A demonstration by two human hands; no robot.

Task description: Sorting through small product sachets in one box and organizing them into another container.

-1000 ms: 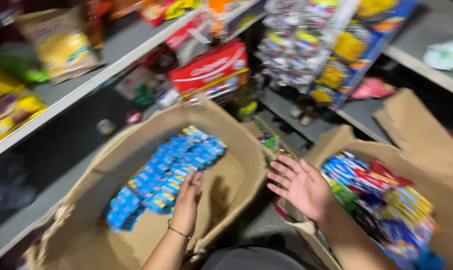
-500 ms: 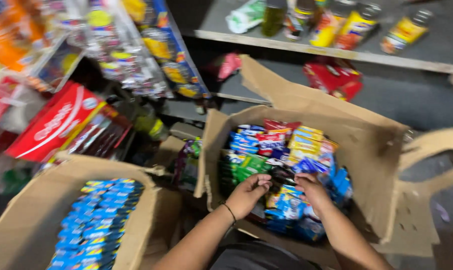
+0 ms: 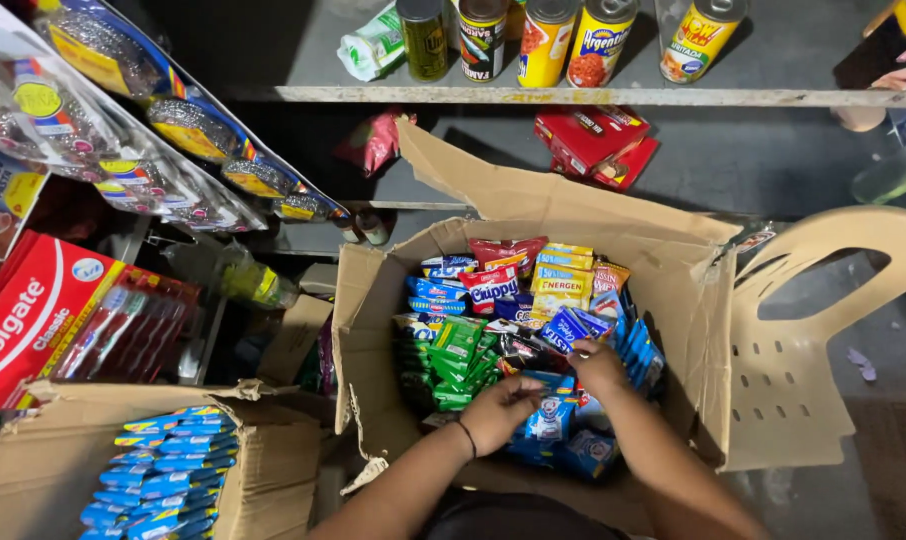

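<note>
Both my hands are down inside the open cardboard box point(image 3: 373, 330) in front of me, which is packed with small snack packets point(image 3: 533, 300). The packets are glossy foil and plastic, flat and pillow-shaped, standing on edge in loose rows: red ones at the back, yellow ones beside them, a block of green ones on the left, blue ones in front and along the right wall.

My left hand point(image 3: 498, 410) lies palm down on the blue packets point(image 3: 553, 420) near the box's front, fingers curled onto them; I cannot tell whether it has closed on one. A thin dark band circles that wrist. My right hand point(image 3: 598, 365) rests further in, fingers bent over a blue packet point(image 3: 573, 325) at the middle of the heap, touching it; whether it pinches it I cannot tell.

The box is plain brown corrugated board, soft and creased, its flaps torn and folded outward. A second cardboard box point(image 3: 33, 480) at my lower left holds neat rows of small blue sachets point(image 3: 163, 480). To the right stands a beige plastic chair point(image 3: 823, 300) with a perforated seat. On the grey metal shelf point(image 3: 573, 95) above stand cylindrical tins point(image 3: 548, 40); red cartons point(image 3: 593, 145) lie under it. A red toothpaste carton point(image 3: 33, 320) lies at the left.
</note>
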